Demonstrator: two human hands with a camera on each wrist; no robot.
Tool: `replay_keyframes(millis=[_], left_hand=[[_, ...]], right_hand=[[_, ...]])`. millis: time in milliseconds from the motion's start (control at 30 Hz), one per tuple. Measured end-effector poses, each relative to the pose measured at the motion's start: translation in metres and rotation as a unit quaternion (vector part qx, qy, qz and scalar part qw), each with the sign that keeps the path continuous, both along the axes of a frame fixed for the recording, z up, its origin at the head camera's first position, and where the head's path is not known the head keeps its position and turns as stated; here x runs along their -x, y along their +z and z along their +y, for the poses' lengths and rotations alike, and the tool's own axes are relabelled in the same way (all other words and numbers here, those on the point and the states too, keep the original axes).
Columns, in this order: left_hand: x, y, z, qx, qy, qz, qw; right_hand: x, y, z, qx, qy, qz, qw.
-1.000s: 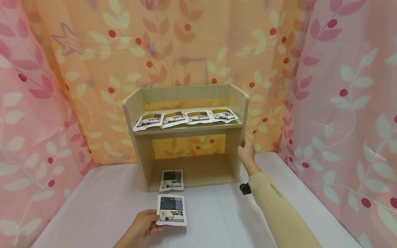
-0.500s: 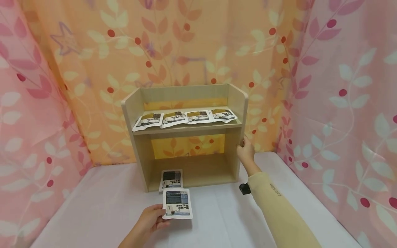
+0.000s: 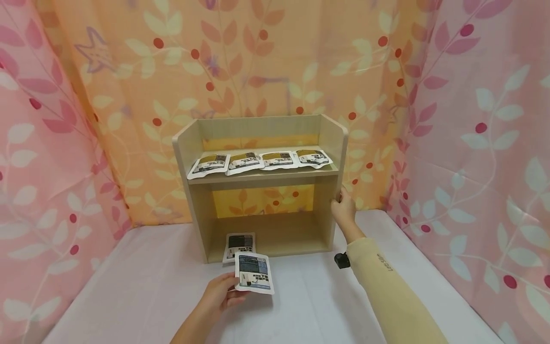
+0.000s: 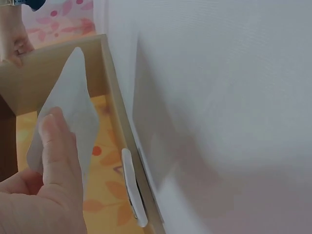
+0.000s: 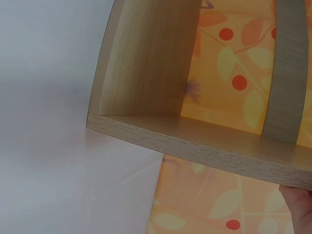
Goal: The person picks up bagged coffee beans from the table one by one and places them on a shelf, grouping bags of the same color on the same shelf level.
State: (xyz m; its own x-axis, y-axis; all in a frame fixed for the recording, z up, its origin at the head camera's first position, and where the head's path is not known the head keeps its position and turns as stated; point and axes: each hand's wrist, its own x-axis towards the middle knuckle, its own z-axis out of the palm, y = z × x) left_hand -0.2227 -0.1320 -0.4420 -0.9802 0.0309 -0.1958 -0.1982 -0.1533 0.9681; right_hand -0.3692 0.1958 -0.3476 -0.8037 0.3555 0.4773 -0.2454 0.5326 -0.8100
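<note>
Flat, sealed pouch, held just above the white table in front of the shelf, pinched at its left edge by the left hand, thumb on top and fingers underneath. Probably light and limp, likely to sag or bend away from the pinch; film looks smooth, so possibly slippery. Best taken by an edge or seam, as now, or supported flat from below. Seen from the left wrist as a pale blank back under the thumb, tilted toward the shelf. Second pouch of the same blue-and-white kind lying flat at the front left of the lower bay, half over the lip, just beyond the held one and not touching it as far as can be told. Rest of the lower bay bare. Upper board carrying a row of four pouches with yellow-brown tops, side by side, edges overlapping slightly. Right hand gripping the front edge of the right side panel, fingers curled round it, sleeve trailing back. Leaf-print cloth hung on three sides.
</note>
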Motion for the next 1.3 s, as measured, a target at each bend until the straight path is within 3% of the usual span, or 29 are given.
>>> replay_keyframes(millis=[167, 367, 733, 1300], left_hand=[[0.005, 0.004, 0.002, -0.021, 0.002, 0.009, 0.9997], [0.009, 0.002, 0.006, -0.027, -0.010, 0.011, 0.9995], [0.017, 0.000, 0.018, -0.044, -0.005, 0.013, 0.9989], [0.028, -0.002, 0.033, -0.066, -0.014, -0.001, 0.9977]], right_hand=[[0.001, 0.000, 0.002, 0.002, 0.000, 0.007, 1.000], [-0.001, -0.001, 0.002, -0.002, 0.000, -0.008, 1.000], [0.002, -0.001, 0.002, -0.005, -0.001, 0.006, 1.000], [0.000, -0.002, -0.001, -0.004, -0.002, 0.006, 1.000]])
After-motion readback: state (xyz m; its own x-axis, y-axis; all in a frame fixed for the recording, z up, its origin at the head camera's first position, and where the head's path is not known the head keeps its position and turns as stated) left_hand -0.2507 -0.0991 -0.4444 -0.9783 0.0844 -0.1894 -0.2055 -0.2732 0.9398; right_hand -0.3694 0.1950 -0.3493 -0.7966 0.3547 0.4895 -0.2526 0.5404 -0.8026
